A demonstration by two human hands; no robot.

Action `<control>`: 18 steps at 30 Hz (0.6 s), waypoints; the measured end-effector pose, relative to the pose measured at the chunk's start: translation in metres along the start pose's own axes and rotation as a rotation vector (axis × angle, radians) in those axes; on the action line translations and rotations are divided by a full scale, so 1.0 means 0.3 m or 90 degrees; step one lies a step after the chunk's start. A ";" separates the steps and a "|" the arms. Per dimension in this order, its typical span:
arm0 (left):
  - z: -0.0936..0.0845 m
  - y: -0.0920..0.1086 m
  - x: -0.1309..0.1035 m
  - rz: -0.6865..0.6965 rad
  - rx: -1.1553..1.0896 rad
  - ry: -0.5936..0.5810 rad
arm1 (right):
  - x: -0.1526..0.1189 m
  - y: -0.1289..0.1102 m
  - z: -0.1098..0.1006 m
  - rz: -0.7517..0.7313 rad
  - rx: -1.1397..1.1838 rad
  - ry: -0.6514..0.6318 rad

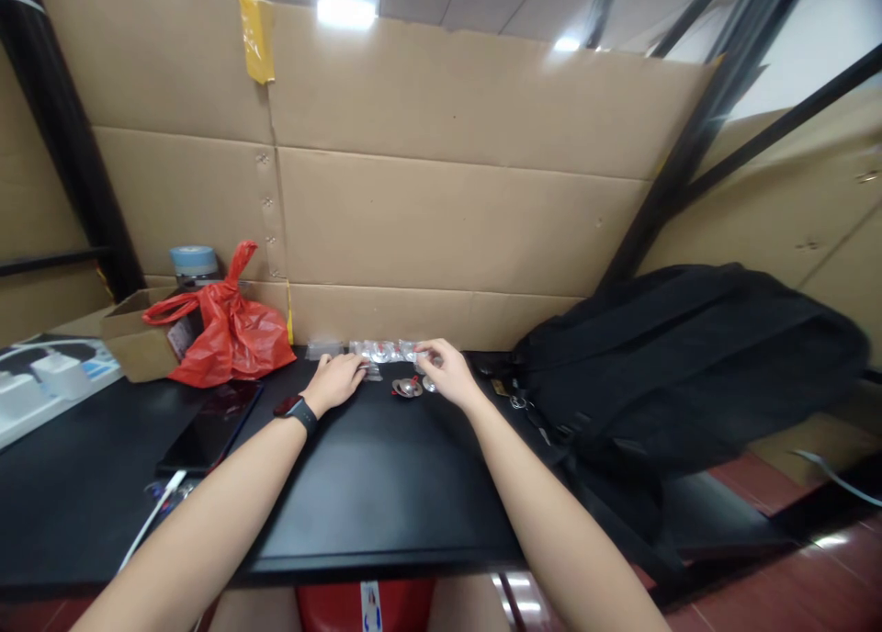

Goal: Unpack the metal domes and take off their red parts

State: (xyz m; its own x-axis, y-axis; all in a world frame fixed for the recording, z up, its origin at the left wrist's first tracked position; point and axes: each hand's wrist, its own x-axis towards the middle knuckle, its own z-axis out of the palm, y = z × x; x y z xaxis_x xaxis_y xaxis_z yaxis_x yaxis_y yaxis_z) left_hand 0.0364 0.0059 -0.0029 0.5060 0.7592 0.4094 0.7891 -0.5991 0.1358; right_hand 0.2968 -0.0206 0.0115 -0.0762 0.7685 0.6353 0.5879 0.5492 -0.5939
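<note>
A row of small shiny metal pieces in clear plastic packets (382,350) lies along the back of the black table, at the cardboard wall. My left hand (334,382), with a dark watch (296,414) on its wrist, rests palm down, thumb apart; its fingertips touch a small clear packet (373,372). At the right end of the row my right hand (446,372) has its fingers bent together over the packets; what they pinch is too small to make out. Between my hands lies a loose round metal piece with red parts (407,388). A silver disc (429,384) lies beneath my right fingers.
A red plastic bag (231,333), a cardboard box (138,343) and a blue-lidded container (194,263) stand at left. Nearer lie a phone (213,425), a white cable (155,513) and a power strip (51,389). A black backpack (689,366) fills the right side.
</note>
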 end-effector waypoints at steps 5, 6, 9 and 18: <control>-0.044 0.021 0.002 -0.026 -0.070 0.095 | -0.010 -0.035 0.017 -0.009 0.031 -0.039; -0.052 0.033 0.002 -0.019 -0.088 0.108 | -0.013 -0.047 0.020 -0.016 0.035 -0.054; -0.066 0.077 0.001 0.023 -0.125 0.112 | -0.020 -0.086 0.025 -0.055 0.046 -0.101; -0.029 0.152 -0.009 0.030 -0.297 0.104 | -0.017 -0.111 0.015 0.010 0.126 -0.058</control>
State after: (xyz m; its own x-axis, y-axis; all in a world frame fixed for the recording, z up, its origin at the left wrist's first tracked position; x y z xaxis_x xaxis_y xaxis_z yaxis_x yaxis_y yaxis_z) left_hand 0.0680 -0.0258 0.0100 0.4460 0.7014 0.5560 0.5076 -0.7098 0.4884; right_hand 0.2738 -0.0413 0.0259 -0.1462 0.7987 0.5837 0.4202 0.5843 -0.6943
